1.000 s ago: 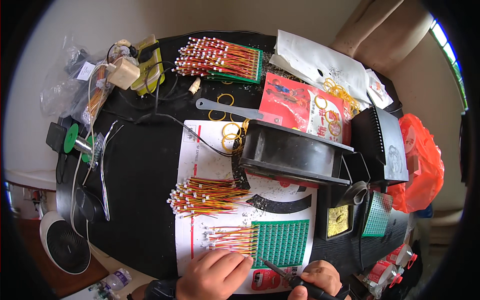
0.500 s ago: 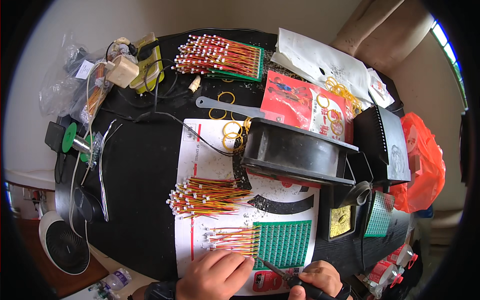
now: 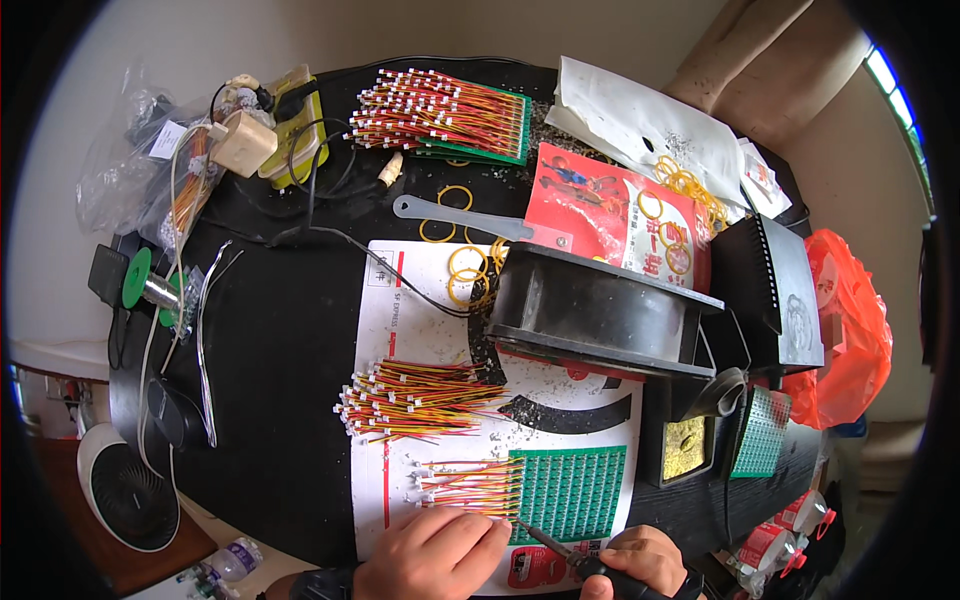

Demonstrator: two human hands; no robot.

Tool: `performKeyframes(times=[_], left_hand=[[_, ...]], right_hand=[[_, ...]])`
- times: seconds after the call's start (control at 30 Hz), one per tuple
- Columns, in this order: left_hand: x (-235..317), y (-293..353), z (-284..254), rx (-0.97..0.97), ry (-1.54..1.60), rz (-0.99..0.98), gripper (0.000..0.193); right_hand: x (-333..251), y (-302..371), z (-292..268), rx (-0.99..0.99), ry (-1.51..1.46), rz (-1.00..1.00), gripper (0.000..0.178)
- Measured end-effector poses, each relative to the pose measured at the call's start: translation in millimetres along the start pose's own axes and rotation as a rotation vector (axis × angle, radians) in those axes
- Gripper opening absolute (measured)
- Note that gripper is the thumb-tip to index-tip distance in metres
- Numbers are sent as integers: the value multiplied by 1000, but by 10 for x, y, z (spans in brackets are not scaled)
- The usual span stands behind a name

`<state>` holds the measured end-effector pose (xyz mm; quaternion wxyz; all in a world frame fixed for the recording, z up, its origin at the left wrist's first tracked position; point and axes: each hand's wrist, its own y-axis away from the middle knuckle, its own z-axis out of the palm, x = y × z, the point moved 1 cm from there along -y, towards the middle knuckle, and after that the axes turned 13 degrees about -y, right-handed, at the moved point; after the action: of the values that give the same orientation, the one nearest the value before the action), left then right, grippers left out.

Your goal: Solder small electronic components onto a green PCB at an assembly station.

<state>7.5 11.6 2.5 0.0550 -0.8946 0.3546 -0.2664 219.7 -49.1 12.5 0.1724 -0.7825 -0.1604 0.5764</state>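
Lower centre of the frame: green board (image 3: 572,495) flat on a white sheet (image 3: 425,340), wires (image 3: 468,488) running out from its left edge. My left hand (image 3: 435,555), fingers bent and close together, rests over the lowest wires; cannot tell whether it pinches one. My right hand (image 3: 642,560), lower edge right of centre, is closed around an iron (image 3: 568,553), tip slanting up-left to the board's lower left; contact too small to tell. Loose wire pile (image 3: 425,400) just above. Yellow sponge (image 3: 684,447) right of the board. Solder spool (image 3: 155,288) at far left, on the black surface (image 3: 280,370).
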Motion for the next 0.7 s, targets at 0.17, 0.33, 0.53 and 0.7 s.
performKeyframes(times=[0.17,0.33,0.53,0.7], left_hand=[[-1,8,13,-1,-2,-2,15],[8,9,16,-6,-5,-7,14],[16,12,5,-20,-14,-22,14],[29,1,1,-12,-9,-17,14]], right_hand=[[12,5,4,4,2,-6,21],[7,16,5,11,2,-8,21],[13,17,6,5,7,-18,21],[-2,58,-30,87,-37,-29,19]])
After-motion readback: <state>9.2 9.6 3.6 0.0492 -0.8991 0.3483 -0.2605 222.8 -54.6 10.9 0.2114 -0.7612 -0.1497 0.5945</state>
